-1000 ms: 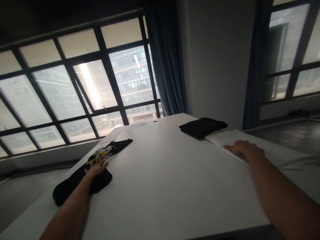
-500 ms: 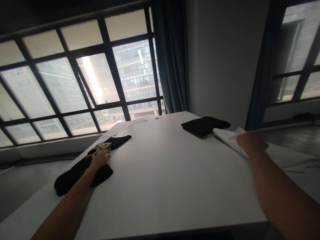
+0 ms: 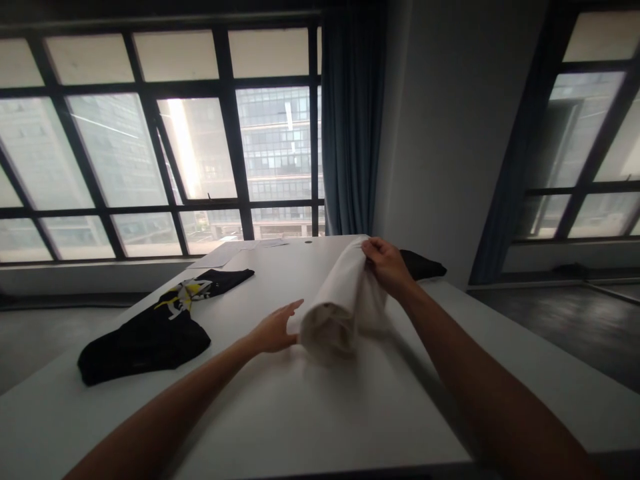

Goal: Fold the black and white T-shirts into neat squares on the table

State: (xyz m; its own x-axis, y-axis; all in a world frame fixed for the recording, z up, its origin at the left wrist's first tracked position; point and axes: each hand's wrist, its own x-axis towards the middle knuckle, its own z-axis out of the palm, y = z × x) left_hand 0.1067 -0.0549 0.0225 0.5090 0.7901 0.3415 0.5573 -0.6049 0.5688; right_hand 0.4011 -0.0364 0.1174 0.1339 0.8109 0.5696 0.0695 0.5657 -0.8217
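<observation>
A white cloth (image 3: 336, 290), perhaps a garment, hangs loosely folded over in the middle of the table. My right hand (image 3: 387, 263) pinches its far upper corner. At its near left edge, my left hand (image 3: 277, 328) has its thumb and fingers spread; whether the fingertips touch the fabric I cannot tell. To the left lies a black T-shirt (image 3: 145, 343) with a yellow and white print, spread in a rumpled strip. Behind my right hand a folded black cloth (image 3: 425, 265) is partly hidden.
The white table (image 3: 280, 420) stretches ahead toward the windows. White paper sheets (image 3: 215, 255) lie near its far left edge, beside a small round hole (image 3: 308, 242). A blue curtain (image 3: 353, 133) hangs by the pillar (image 3: 440, 133) at the back.
My right hand has carried the white cloth from the right side to the table's middle. My left hand has left the black T-shirt and moved right to the white cloth. The view has levelled.
</observation>
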